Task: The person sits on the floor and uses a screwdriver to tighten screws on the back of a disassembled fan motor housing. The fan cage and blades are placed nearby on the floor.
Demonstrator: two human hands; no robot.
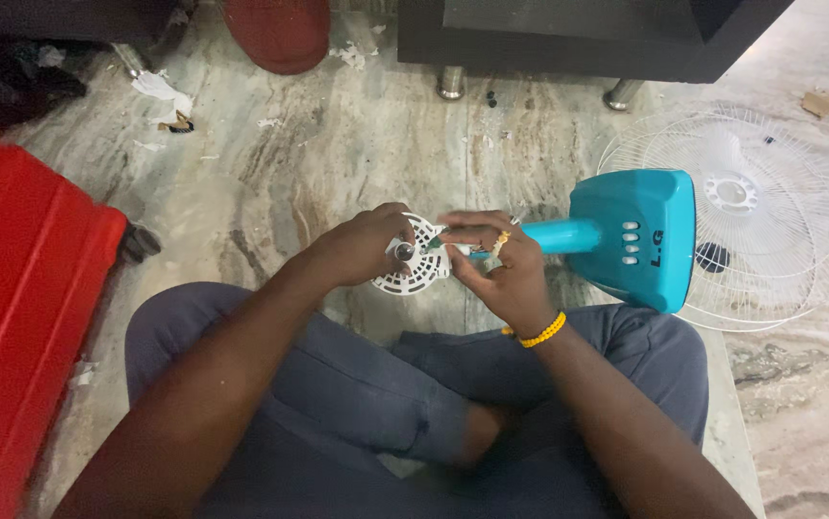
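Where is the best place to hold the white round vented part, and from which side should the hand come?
Probably the outer rim. The white round vented part is a thin slotted disc, tilted face-up, with a metal hub at its middle. The left hand already grips its left edge; the right hand meets it from the right. Coming from the sides keeps fingers off the hub and the slots.

The fan body point(637, 235) is glossy teal plastic, its vented motor cover point(416, 261) matt white plastic (1 shiny metal shaft); the grille point(770, 240) is white wire, the floor point(338, 163) polished veined stone.
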